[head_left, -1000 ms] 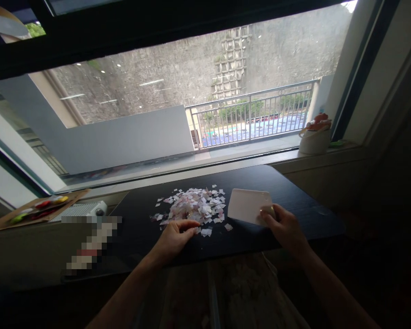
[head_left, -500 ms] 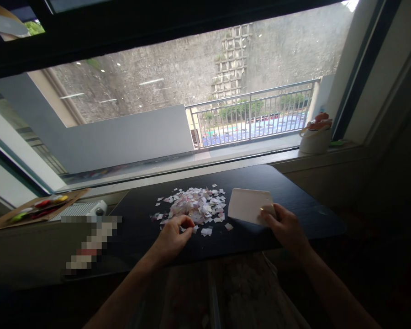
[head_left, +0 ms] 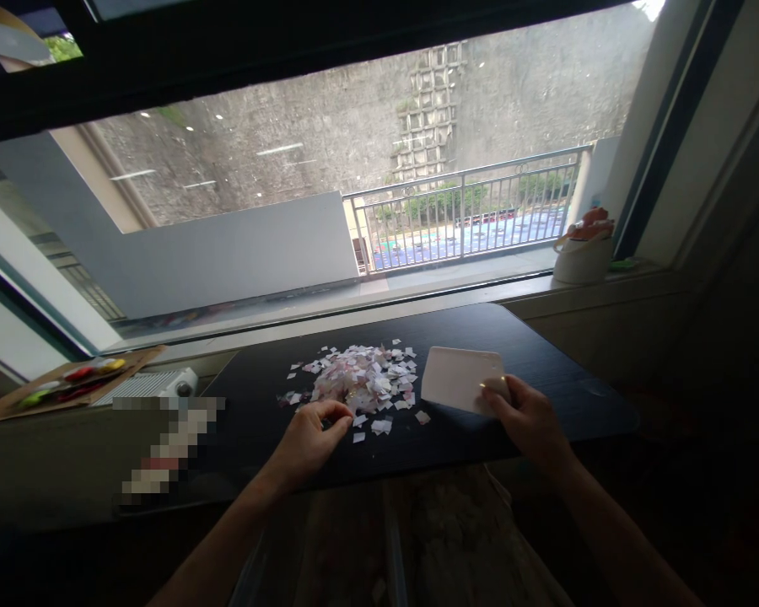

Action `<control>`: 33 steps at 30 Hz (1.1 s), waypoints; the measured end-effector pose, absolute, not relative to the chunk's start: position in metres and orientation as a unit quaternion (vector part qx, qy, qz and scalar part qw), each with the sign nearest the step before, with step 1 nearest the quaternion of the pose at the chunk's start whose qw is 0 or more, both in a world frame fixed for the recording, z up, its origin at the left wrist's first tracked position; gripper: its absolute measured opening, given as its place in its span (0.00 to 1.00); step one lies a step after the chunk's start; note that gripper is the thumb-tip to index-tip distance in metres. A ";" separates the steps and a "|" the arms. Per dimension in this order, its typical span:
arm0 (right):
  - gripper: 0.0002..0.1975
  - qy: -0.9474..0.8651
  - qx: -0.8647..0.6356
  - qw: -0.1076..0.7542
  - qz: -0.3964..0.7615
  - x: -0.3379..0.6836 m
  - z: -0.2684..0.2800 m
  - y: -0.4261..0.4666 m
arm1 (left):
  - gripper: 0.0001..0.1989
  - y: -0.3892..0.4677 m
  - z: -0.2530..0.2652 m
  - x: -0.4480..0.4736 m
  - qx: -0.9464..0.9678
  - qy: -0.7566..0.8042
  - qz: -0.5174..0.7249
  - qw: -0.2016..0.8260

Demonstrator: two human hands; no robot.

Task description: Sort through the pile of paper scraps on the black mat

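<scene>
The pixelated patch (head_left: 168,455) left of my left hand (head_left: 309,437) is unreadable. My left hand is curled, thumb and forefinger tips drawn close at the near edge of the paper scraps (head_left: 367,371); I cannot tell whether they grip one. The paper scraps lie heaped on the table (head_left: 531,371), beyond and between my hands. My right hand (head_left: 528,417) clamps the pale panel (head_left: 459,378) by its near right corner, fingers partly hidden beneath.

On the right part of the sill (head_left: 379,311) stands a white bucket (head_left: 582,260), with a green thing (head_left: 623,265) beside it. Beyond the sill are a railing (head_left: 461,219) and a wall (head_left: 512,93). Near the sill's left end are a brown board (head_left: 136,362) and a slatted box (head_left: 148,386).
</scene>
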State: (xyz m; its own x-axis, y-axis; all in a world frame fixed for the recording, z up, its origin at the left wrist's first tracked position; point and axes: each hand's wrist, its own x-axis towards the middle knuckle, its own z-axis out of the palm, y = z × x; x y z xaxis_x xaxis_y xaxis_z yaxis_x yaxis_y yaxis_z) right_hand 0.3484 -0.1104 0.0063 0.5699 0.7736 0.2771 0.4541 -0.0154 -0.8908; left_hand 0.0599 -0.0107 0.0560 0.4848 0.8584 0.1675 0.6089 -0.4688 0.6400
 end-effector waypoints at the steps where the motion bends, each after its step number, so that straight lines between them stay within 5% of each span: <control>1: 0.13 -0.439 -0.698 0.545 0.148 0.348 0.007 -0.110 | 0.12 -0.010 0.055 0.058 0.831 0.447 0.232 0.238; 8: 0.14 -0.443 -0.698 0.543 0.150 0.347 0.009 -0.110 | 0.10 -0.015 0.049 0.068 0.883 0.425 0.182 0.085; 23: 0.11 -0.449 -0.689 0.553 0.133 0.343 0.009 -0.111 | 0.06 -0.013 0.056 0.110 0.912 0.386 0.102 0.094; 33: 0.10 -0.455 -0.689 0.552 0.119 0.342 0.011 -0.112 | 0.13 -0.005 0.072 0.097 0.851 0.413 0.175 0.274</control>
